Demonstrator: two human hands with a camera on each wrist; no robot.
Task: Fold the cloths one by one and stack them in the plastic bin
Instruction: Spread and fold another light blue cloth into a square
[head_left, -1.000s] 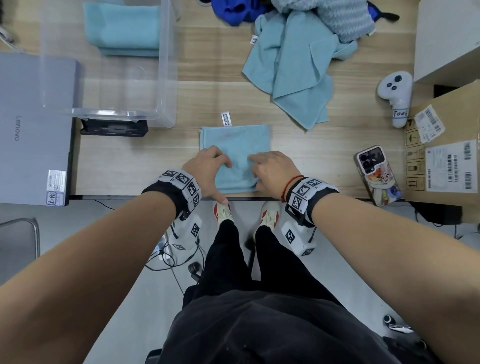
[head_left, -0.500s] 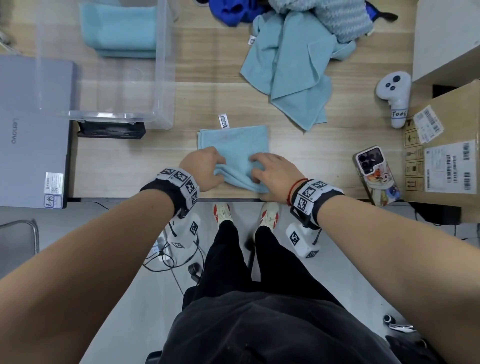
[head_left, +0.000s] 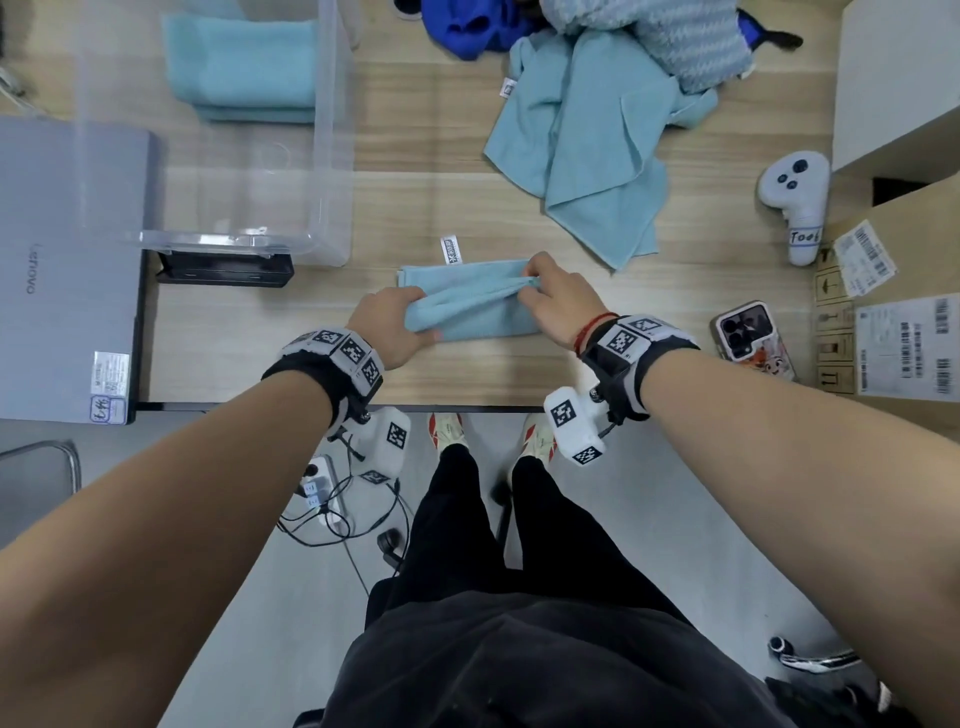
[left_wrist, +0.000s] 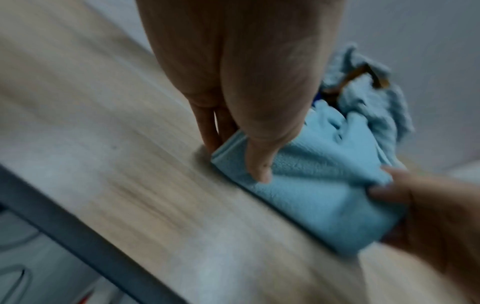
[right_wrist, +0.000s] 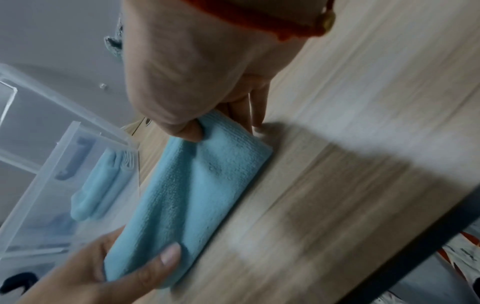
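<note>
A light blue cloth lies partly folded near the table's front edge, its near half lifted over the far half. My left hand pinches its left end, thumb on top. My right hand pinches its right end. The clear plastic bin stands at the back left and holds folded blue cloths. A loose pile of blue cloths lies at the back right.
A grey laptop sits left of the bin, a black box in front of it. A white controller, a phone and a cardboard box are at the right.
Both hands took hold of the cloth's near edge and lifted it away from me, folding it over. The hands moved apart to the cloth's two ends.
</note>
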